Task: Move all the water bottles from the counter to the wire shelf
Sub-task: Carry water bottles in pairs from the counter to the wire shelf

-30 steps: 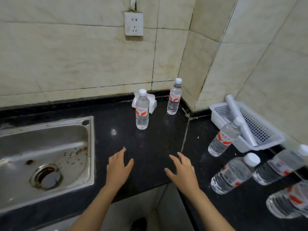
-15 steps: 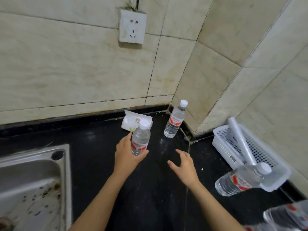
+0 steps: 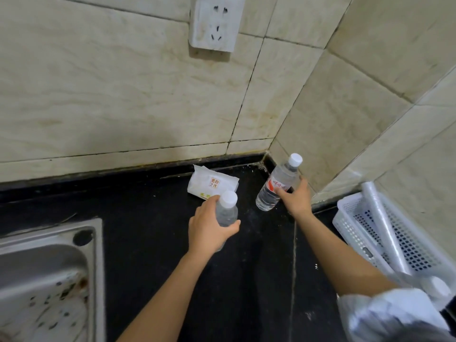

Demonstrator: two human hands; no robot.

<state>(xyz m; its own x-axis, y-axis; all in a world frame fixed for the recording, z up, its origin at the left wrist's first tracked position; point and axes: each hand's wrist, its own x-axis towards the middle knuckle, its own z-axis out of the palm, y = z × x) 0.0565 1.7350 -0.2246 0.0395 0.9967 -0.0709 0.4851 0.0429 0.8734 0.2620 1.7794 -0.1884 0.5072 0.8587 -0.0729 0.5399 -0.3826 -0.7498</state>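
Two clear water bottles with white caps and red labels stand on the black counter (image 3: 153, 233) near the wall corner. My left hand (image 3: 209, 225) is wrapped around the nearer bottle (image 3: 227, 211), hiding its label. My right hand (image 3: 296, 197) grips the far bottle (image 3: 278, 183), which leans toward the corner. Another bottle's white cap (image 3: 435, 287) shows at the lower right, its body blurred and partly cut off. No wire shelf is in view.
A white tissue pack (image 3: 209, 182) lies against the back wall behind the bottles. A steel sink (image 3: 47, 275) fills the lower left. A white perforated basket (image 3: 357, 233) holding a plastic roll (image 3: 380, 218) sits at right. A wall socket (image 3: 214, 21) is above.
My right hand reached forward and closed on the far bottle by the corner. My left hand kept hold of the nearer bottle. The view moved closer to the wall.
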